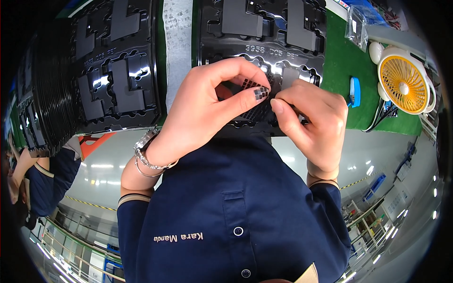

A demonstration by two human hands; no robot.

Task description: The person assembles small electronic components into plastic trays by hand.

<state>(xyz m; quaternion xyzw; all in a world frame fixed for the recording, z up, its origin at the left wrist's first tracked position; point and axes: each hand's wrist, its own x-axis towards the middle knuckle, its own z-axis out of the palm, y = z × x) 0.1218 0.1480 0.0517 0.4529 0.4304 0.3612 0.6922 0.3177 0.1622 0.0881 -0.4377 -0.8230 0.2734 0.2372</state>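
Observation:
My left hand (200,96) pinches a sheet of small black square pads (254,86) between thumb and forefinger. A few of the squares show over the thumb tip, and the hand hides much of the sheet. Just right of the sheet, my right hand (316,118) has its thumb and forefinger pressed together; whatever is between them is too small to make out. Both hands hover over the near part of a black plastic tray (271,54). Flat dark grey angular parts (243,20) lie in the tray's recesses.
At left stands a stack of black trays (59,96) with similar grey parts. A pale written-on strip (178,56) runs between the trays on the green table (337,70). To the right are a blue object (355,92), a yellow-and-white fan (403,87) and a clear bag (356,29). Another person's arm (23,165) shows far left.

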